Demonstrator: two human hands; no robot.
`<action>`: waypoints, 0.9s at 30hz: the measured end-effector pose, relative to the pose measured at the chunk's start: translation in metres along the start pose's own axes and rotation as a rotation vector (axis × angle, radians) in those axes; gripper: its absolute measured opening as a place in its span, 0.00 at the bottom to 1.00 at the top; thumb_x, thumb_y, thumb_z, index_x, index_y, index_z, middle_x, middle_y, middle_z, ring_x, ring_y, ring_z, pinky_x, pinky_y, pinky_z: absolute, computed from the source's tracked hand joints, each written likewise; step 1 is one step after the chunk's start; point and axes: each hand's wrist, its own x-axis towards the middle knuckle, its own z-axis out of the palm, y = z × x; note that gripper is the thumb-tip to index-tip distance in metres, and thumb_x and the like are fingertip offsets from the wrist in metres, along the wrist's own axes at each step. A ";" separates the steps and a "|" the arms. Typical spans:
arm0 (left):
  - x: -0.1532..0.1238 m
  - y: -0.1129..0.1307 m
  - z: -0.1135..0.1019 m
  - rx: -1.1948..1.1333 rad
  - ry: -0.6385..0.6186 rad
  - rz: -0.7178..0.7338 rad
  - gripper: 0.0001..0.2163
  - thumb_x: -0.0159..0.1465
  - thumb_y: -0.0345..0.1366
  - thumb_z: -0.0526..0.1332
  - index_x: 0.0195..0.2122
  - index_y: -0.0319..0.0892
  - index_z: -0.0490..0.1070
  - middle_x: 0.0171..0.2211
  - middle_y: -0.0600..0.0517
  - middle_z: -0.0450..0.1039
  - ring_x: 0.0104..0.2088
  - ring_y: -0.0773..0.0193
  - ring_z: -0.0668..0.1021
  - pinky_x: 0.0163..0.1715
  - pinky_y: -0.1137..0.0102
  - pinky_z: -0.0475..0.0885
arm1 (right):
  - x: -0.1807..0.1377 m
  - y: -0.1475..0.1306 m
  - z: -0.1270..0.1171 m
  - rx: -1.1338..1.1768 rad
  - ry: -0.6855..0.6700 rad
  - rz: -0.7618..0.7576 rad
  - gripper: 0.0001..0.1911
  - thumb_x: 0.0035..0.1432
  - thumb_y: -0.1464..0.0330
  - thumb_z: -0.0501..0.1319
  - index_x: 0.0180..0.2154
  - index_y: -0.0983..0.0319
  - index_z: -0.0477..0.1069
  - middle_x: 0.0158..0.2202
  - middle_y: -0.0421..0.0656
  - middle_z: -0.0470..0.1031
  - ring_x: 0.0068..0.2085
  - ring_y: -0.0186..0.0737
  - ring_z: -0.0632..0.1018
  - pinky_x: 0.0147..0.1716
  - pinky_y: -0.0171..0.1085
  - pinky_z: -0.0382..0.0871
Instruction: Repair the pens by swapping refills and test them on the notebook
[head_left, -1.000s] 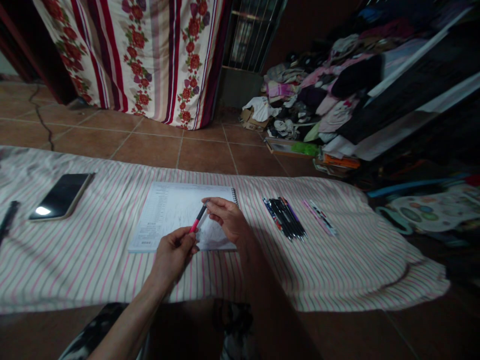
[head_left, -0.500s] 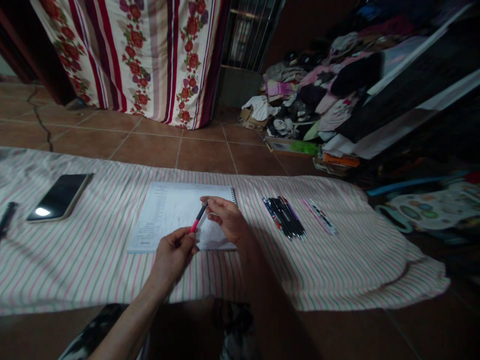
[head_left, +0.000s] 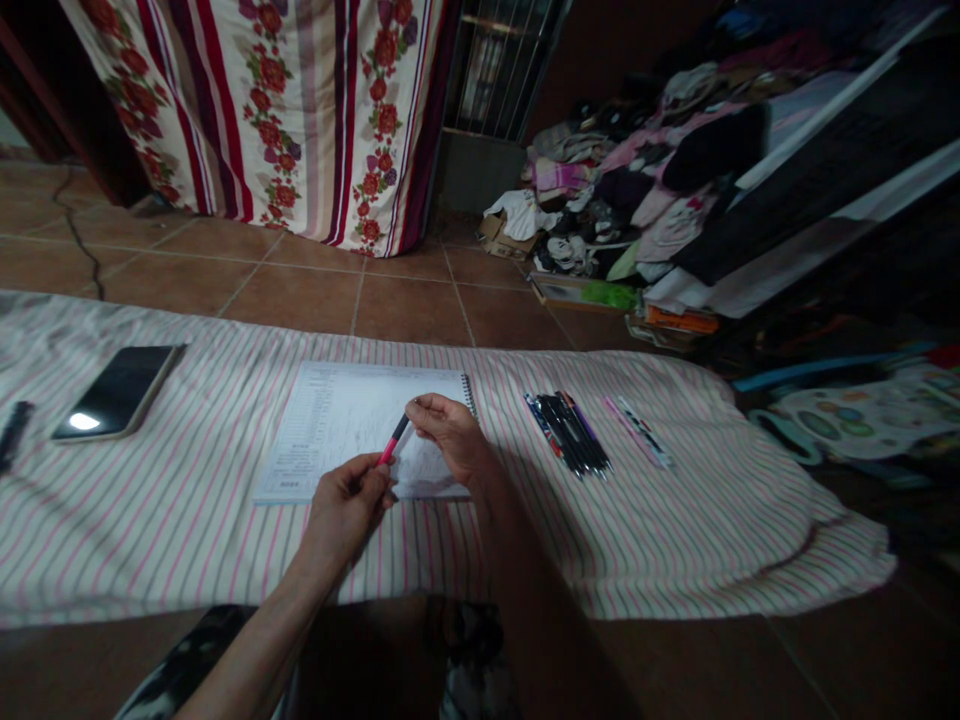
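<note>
A pink pen with a dark grip (head_left: 394, 440) slants up and to the right between my two hands. My left hand (head_left: 351, 503) is closed round its pink end. The fingers of my right hand (head_left: 451, 432) are pinched on its dark upper end, covering the tip. Beneath the hands lies a spiral notebook (head_left: 315, 410) with a pale printed page and faint marks; its coil is on the right edge. Right of the notebook rests a bunch of several pens (head_left: 571, 433), mostly black. Two slimmer pens, pink and white (head_left: 637, 432), lie beyond them.
A striped cloth (head_left: 712, 520) covers the low surface. On its left are a phone (head_left: 118, 392) and a dark object (head_left: 13, 437) at the frame edge. Behind, there are a tiled floor (head_left: 300, 285), a floral curtain (head_left: 322, 120) and a heap of clothes (head_left: 622, 190).
My right hand's fingers have closed from a looser, more spread hold into a pinch over the pen's dark end. My left hand keeps its hold almost unmoved.
</note>
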 end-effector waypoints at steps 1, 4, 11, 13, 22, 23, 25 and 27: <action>0.000 0.001 0.000 -0.004 0.000 -0.001 0.17 0.44 0.42 0.70 0.33 0.37 0.74 0.18 0.55 0.69 0.17 0.73 0.67 0.19 0.76 0.59 | 0.000 0.000 0.000 -0.003 0.000 0.000 0.19 0.32 0.57 0.72 0.24 0.61 0.71 0.23 0.36 0.69 0.27 0.30 0.66 0.30 0.33 0.59; -0.001 0.002 0.002 -0.023 -0.003 0.001 0.17 0.44 0.41 0.70 0.32 0.37 0.74 0.17 0.56 0.69 0.18 0.73 0.67 0.19 0.76 0.60 | -0.001 -0.001 0.000 0.016 -0.031 0.005 0.19 0.34 0.56 0.72 0.26 0.61 0.73 0.24 0.36 0.68 0.27 0.30 0.66 0.30 0.33 0.59; -0.001 0.005 0.004 -0.042 -0.010 -0.009 0.17 0.43 0.41 0.71 0.31 0.36 0.74 0.17 0.55 0.69 0.18 0.73 0.67 0.19 0.76 0.60 | -0.004 -0.002 -0.006 0.091 -0.102 -0.002 0.17 0.39 0.59 0.71 0.33 0.60 0.79 0.31 0.40 0.73 0.30 0.29 0.67 0.31 0.32 0.60; -0.001 0.005 0.004 -0.036 -0.005 -0.008 0.17 0.43 0.41 0.71 0.32 0.36 0.74 0.18 0.55 0.69 0.17 0.73 0.67 0.19 0.76 0.60 | -0.003 -0.001 -0.006 0.092 -0.105 -0.014 0.16 0.39 0.60 0.71 0.32 0.60 0.79 0.29 0.39 0.72 0.29 0.29 0.67 0.31 0.33 0.60; -0.002 0.002 0.004 -0.005 0.019 0.012 0.16 0.44 0.41 0.70 0.31 0.37 0.75 0.18 0.55 0.69 0.17 0.73 0.67 0.18 0.76 0.59 | 0.001 0.000 -0.002 0.025 -0.018 -0.036 0.17 0.33 0.58 0.72 0.24 0.62 0.74 0.23 0.36 0.69 0.27 0.30 0.65 0.30 0.34 0.58; -0.003 0.002 0.004 -0.006 0.018 0.012 0.16 0.44 0.41 0.70 0.32 0.37 0.75 0.18 0.56 0.68 0.17 0.73 0.67 0.18 0.76 0.59 | 0.001 0.000 -0.001 0.020 -0.010 -0.034 0.17 0.32 0.58 0.72 0.24 0.62 0.73 0.23 0.36 0.69 0.26 0.29 0.65 0.30 0.34 0.58; -0.003 0.003 0.005 -0.008 0.013 0.010 0.17 0.44 0.42 0.70 0.32 0.37 0.75 0.17 0.56 0.68 0.17 0.73 0.67 0.18 0.76 0.59 | 0.001 0.001 -0.001 0.019 -0.008 -0.027 0.17 0.32 0.58 0.72 0.23 0.61 0.72 0.22 0.35 0.68 0.26 0.29 0.64 0.30 0.34 0.58; -0.004 0.003 0.005 -0.010 0.008 0.010 0.17 0.45 0.42 0.70 0.33 0.37 0.75 0.16 0.56 0.67 0.17 0.72 0.67 0.18 0.77 0.59 | -0.001 0.000 -0.001 0.030 -0.028 -0.016 0.17 0.34 0.58 0.72 0.24 0.61 0.73 0.23 0.36 0.68 0.26 0.29 0.65 0.30 0.34 0.59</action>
